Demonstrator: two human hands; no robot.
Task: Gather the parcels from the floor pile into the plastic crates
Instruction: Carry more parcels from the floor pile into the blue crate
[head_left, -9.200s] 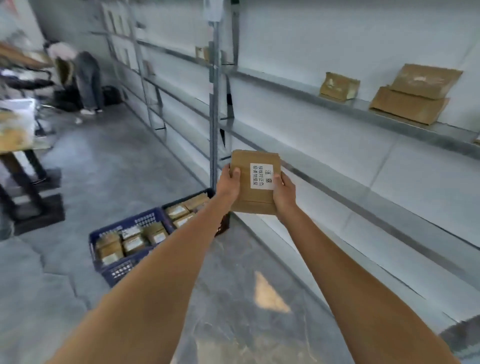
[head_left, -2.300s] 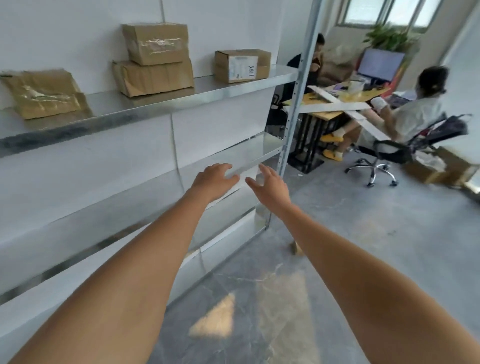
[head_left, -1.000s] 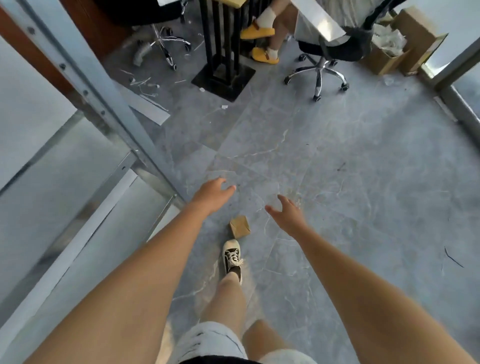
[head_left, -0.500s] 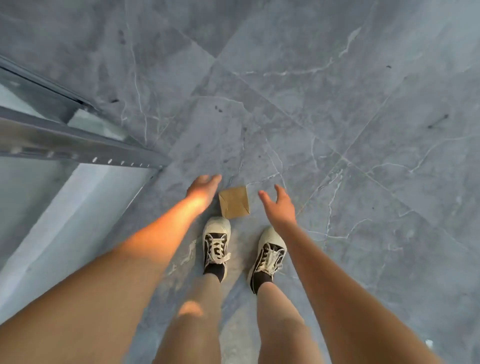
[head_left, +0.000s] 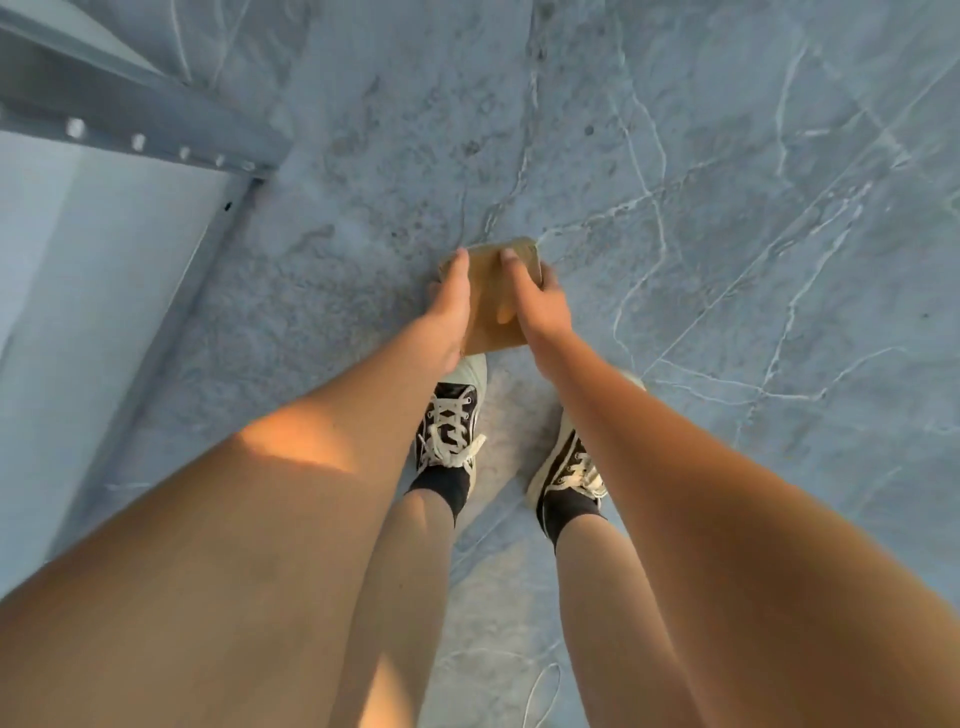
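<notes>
Both hands, left hand and right hand, clamp parcel near shelf frame.

A small flat brown cardboard parcel lies low over the grey floor, partly hidden.

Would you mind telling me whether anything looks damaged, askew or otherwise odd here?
Nothing stands out. The small brown parcel lies alone on the grey floor ahead of the shoes, with the left hand and right hand gripping its sides. It looks intact, though the hands cover much of it.
</notes>
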